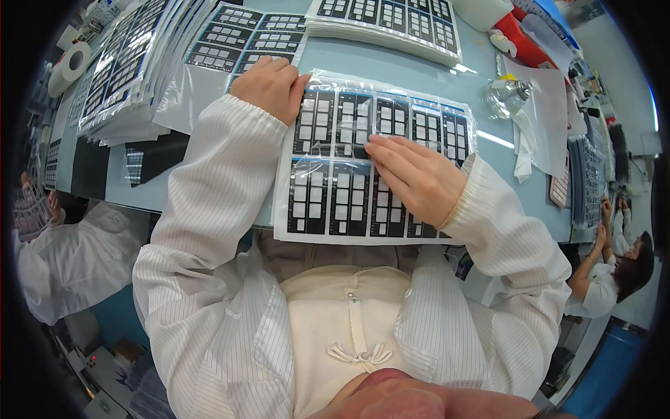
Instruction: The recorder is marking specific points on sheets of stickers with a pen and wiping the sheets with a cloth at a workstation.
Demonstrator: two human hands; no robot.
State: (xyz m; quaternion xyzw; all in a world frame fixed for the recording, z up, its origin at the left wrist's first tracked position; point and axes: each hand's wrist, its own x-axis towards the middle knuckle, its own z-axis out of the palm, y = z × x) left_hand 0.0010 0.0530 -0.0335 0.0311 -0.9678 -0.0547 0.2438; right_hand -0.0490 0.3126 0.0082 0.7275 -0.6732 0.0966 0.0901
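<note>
In front of me lies a stack of white sheets [280, 220] printed with black label panels and pale squares, with glossy clear film [391, 91] over the top. My left hand [271, 87] is closed at the upper left corner, its fingers curled and the thumb against the film's edge. The fingertips' exact hold is partly hidden. My right hand [417, 174] rests on the middle of the top sheet, fingers extended and held together, pressing on the film. It covers some of the panels.
Piled printed sheets [125, 70] stand at the left, beside a white tape roll [70, 68]. Another sheet stack [384, 31] sits at the far side. At right are a glass bottle [508, 96], crumpled tissue [523, 146] and a red bin [523, 42]. Other people work at both sides.
</note>
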